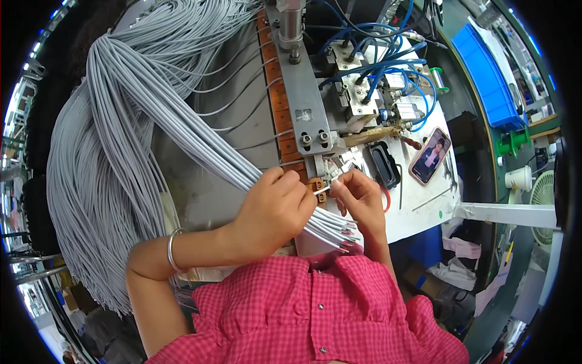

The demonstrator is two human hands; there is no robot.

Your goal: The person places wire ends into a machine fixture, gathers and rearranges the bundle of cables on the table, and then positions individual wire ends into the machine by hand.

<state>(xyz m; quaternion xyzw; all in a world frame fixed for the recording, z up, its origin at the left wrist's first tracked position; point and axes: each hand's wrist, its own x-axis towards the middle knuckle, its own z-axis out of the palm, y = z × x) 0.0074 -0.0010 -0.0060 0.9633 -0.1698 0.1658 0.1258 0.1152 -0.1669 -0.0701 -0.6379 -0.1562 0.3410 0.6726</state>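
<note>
A single light grey cable point(322, 190) runs between my two hands, just in front of the machine's orange block point(316, 182). My left hand point(276, 209) is closed with curled fingers around this cable, a metal bangle point(172, 250) on its wrist. Thumb and fingers of my right hand point(362, 197) pinch the cable's end, and the fingertips partly hide it. A thick bundle of grey cables point(200, 142) passes beneath my left hand. Its cut ends point(342, 233), with small coloured wires showing, lie close to my shirt, below my right hand.
A press-like machine with a steel bar point(301, 91), an orange slotted rail point(280, 109) and blue air hoses point(379, 70) stands ahead. To the right lie a phone point(430, 156), a black tray point(385, 164) and hex keys point(431, 199). More cables point(103, 182) hang at left.
</note>
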